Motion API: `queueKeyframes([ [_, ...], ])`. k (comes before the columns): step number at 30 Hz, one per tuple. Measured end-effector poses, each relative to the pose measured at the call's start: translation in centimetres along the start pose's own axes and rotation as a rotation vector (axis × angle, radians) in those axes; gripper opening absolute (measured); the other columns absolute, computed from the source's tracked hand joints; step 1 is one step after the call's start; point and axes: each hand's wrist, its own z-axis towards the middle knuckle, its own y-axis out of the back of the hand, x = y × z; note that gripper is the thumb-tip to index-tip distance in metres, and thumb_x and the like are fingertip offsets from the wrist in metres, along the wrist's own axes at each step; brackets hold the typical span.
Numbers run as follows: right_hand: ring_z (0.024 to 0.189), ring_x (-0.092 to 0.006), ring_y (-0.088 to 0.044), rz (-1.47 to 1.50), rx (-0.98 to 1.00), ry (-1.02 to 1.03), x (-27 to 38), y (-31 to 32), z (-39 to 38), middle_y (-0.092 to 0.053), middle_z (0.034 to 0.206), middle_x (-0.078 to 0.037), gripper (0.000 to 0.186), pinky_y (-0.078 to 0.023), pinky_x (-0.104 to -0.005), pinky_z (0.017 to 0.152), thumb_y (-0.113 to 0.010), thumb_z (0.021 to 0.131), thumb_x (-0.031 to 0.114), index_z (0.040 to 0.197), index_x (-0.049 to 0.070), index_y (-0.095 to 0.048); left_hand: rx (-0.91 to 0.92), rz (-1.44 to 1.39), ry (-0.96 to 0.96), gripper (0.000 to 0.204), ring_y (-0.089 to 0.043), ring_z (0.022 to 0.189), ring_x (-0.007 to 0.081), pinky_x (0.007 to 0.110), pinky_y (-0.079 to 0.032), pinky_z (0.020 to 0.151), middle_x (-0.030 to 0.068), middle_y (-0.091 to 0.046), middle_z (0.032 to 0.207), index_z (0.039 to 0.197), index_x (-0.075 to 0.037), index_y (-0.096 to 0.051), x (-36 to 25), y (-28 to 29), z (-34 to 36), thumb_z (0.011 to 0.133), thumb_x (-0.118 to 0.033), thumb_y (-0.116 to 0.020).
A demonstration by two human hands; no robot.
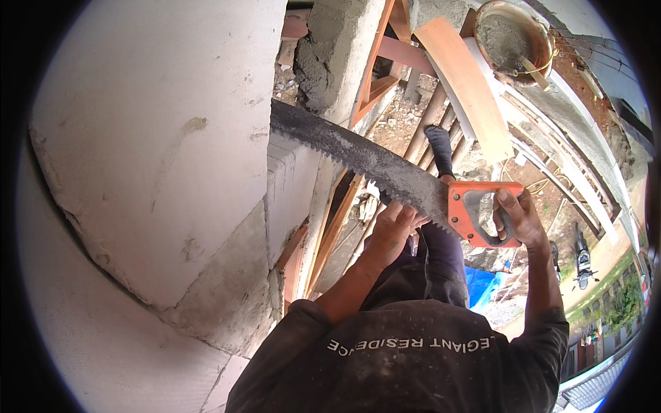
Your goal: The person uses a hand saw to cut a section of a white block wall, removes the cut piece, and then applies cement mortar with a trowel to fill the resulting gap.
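My right hand grips the orange handle of a large handsaw. Its dark, dusty toothed blade runs up-left to the edge of a pale wall panel, where the far end meets a light block. My left hand is just below the teeth with fingers curled; what it holds, if anything, is hidden. My dark-socked foot stretches out beyond the blade toward the poles below.
Wooden frames stand along the rough concrete edge. Beyond lie a curved plywood strip, a bucket of mortar, stacked poles, long planks and a blue tarp. Motorcycles are parked far below at the right.
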Motion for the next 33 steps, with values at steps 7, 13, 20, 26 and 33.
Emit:
queueKeyframes([
  [7,0.039,-0.0107,-0.05,-0.082,0.208,0.0,2.7,-5.5,8.4,-0.051,0.049,-0.004,0.056,-0.042,-0.0254,0.041,-0.054,0.089,0.052,0.071,-0.001,-0.056,-0.169,0.646,0.227,0.074,-0.047,0.124,0.0245,0.034,-0.038,0.102,0.0217,-0.045,0.135,0.14,0.006,-0.026,2.3,7.8,-1.6,0.09,-0.036,-0.06],
  [13,0.036,-0.0111,-0.05,-0.037,0.057,-0.034,1.1,1.0,2.4,-0.05,0.048,-0.004,0.047,-0.039,-0.0246,0.034,-0.056,0.091,0.042,0.075,-0.001,-0.058,-0.293,0.658,0.384,0.069,-0.055,0.113,0.0247,0.033,-0.044,0.093,0.0221,-0.053,0.127,0.138,0.004,-0.029,5.0,13.5,-4.4,0.091,-0.036,-0.059],
  [20,0.041,-0.011,-0.052,-0.054,0.179,-0.009,3.0,-5.3,7.7,-0.051,0.047,-0.005,0.054,-0.04,-0.0251,0.039,-0.055,0.09,0.049,0.064,0.002,-0.055,-0.22,0.98,0.174,0.067,-0.058,0.109,0.0305,0.034,-0.046,0.089,0.0265,-0.057,0.118,0.137,0.003,-0.028,4.9,12.9,-1.7,0.092,-0.039,-0.055],
  [26,0.036,-0.0101,-0.049,-0.096,0.084,0.029,-0.2,-0.9,3.5,-0.051,0.045,-0.005,0.053,-0.04,-0.0241,0.036,-0.052,0.093,0.044,0.068,-0.002,-0.061,-0.158,0.932,0.287,0.066,-0.05,0.12,0.0306,0.037,-0.041,0.098,0.0281,-0.05,0.127,0.14,0.004,-0.024,5.1,13.1,-2.4,0.094,-0.033,-0.054],
  [33,0.042,-0.0103,-0.052,-0.096,0.204,-0.019,3.0,-6.2,7.3,-0.051,0.047,-0.004,0.054,-0.04,-0.0256,0.042,-0.054,0.091,0.048,0.069,-0.002,-0.061,-0.143,1.078,0.236,0.063,-0.053,0.118,0.0326,0.037,-0.042,0.098,0.027,-0.052,0.125,0.139,0.002,-0.026,4.1,11.1,-0.2,0.096,-0.036,-0.049],
])
